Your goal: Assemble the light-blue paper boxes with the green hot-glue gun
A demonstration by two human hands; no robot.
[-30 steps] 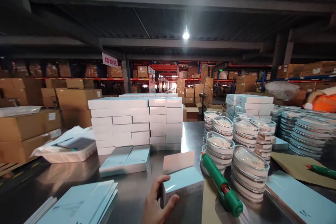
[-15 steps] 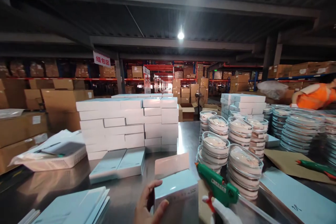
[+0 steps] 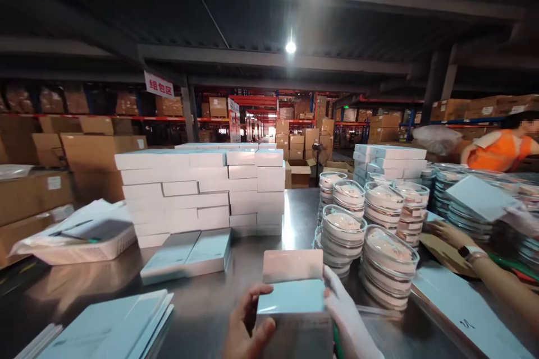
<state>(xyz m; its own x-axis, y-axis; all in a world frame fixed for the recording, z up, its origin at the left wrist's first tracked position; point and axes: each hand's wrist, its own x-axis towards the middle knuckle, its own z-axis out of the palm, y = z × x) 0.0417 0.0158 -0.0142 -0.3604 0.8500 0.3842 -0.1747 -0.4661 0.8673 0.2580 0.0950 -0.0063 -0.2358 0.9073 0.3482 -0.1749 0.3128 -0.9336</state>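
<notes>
Item in hand: one pale blue box (image 3: 290,298) with its flap (image 3: 293,265) standing open, low in my view at the near edge of the steel table (image 3: 210,308).

- My left hand (image 3: 246,328), bare, grips the box's left side, thumb and fingers clenched on it.
- My right hand (image 3: 347,322), in a white glove, presses the box's right side, fingers closed against it. A sliver of green shows just under this hand; I cannot tell what it is.

Progress, as I judge it: this box is not yet shut, so it counts as open work. A large stack of closed white boxes (image 3: 197,193) behind it reads as finished stock; too many to count exactly, about seven layers high. Two more closed boxes (image 3: 187,255) lie flat side by side in front of that stack.

Still to go, by my reckoning:
- Round clear-lidded dishes (image 3: 389,261), six stacks near me, many more stacks farther right.
- Flat unfolded cartons (image 3: 109,328), one pile at lower left.
- One white basket (image 3: 80,241) of papers at left.

Other persons: one arm with a wristwatch (image 3: 469,252) reaching in from the right, and one orange vest (image 3: 497,151) beyond.
</notes>
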